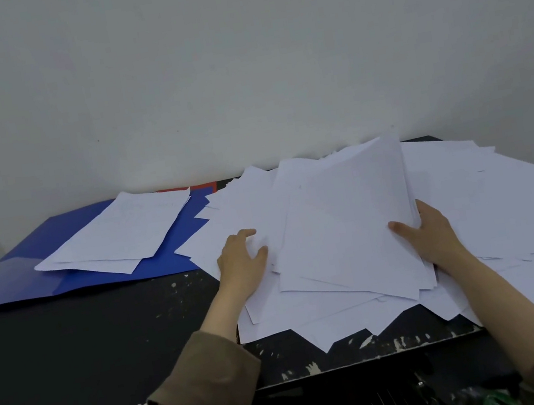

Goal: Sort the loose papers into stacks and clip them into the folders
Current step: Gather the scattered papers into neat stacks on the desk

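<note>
right hand (435,236) grips a raised sheaf of papers (348,221) at its right edge, thumb on the front, far end tilted up off the pile. left hand (241,258) rests on the loose papers (310,313) just left of the sheaf, fingers relaxed and spread, holding nothing. the loose pile covers the right half of the black table (90,350). at left, a small stack (118,235) lies on an open blue folder (11,285). a red folder (201,188) edge shows behind it.
</note>
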